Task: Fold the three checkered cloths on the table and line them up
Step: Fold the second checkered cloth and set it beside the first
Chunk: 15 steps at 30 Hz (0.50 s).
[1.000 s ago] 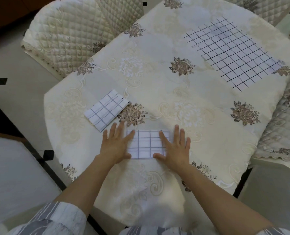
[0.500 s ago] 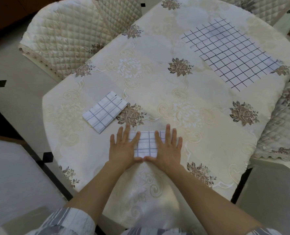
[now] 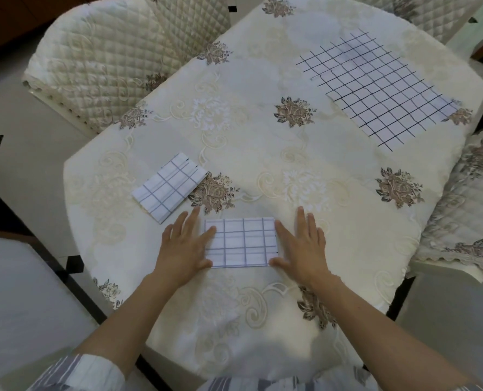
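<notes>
Left hand (image 3: 182, 246): we are laying it flat, fingers spread, on the near folded cloth's (image 3: 241, 242) left edge.
Right hand (image 3: 301, 246): likewise flat, gripping nothing (right edge).
Second folded cloth (image 3: 169, 187): lying left.
Unfolded cloth (image 3: 381, 91): lying far right on the worktop (image 3: 262, 136).

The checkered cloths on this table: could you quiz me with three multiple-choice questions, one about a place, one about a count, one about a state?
1. Where is the unfolded cloth?
A. Far right part of the table
B. Under the hands
C. On a chair

2. How many cloths are already folded?
A. None
B. Two
C. Three

3. How are the hands placed?
A. Lifting a cloth
B. Flat at the sides of the near folded cloth
C. Off the table

Answers:
1 A, it lies spread out far right.
2 B, the near one and the left folded cloth.
3 B, left hand and right hand flank it, palms down.
</notes>
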Motion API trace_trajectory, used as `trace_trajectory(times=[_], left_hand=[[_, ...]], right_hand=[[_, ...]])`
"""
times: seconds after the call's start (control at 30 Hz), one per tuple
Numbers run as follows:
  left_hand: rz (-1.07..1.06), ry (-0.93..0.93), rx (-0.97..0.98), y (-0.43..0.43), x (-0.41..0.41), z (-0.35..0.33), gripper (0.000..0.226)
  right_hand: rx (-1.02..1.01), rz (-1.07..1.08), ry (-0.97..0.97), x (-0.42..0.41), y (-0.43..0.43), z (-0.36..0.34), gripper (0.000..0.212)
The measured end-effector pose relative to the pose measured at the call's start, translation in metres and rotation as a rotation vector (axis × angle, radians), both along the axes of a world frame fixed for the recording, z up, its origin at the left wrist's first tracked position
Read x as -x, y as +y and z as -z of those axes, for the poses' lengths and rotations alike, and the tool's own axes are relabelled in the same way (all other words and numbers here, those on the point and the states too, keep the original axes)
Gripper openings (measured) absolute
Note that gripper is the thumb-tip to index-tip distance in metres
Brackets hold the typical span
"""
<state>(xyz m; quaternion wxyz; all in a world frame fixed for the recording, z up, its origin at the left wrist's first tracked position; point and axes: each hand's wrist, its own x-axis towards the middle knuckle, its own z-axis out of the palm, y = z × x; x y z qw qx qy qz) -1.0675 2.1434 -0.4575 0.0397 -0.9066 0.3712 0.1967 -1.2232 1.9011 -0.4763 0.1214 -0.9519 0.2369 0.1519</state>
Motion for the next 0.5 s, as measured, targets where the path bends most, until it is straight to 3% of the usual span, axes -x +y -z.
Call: trace_trajectory(times=[0.1, 0.2, 0.4, 0.5], left_hand=[[0.100, -0.043, 0.043, -0.003, 0.000, -0.002, 0.070], [0.117, -0.065, 0.025, -0.001, 0.001, -0.001, 0.075], [0.028, -0.052, -0.018, 0.009, 0.005, -0.004, 0.089], [0.081, -0.083, 0.025, 0.010, 0.007, -0.005, 0.089]], right_hand=[[-0.007, -0.061, -0.089, 0.001, 0.011, 0.000, 0.085], [-0.028, -0.064, -0.096, 0.002, 0.016, 0.005, 0.069], [-0.032, -0.019, -0.016, -0.003, 0.017, 0.002, 0.070], [-0.053, -0.002, 0.000, -0.005, 0.021, -0.004, 0.069]])
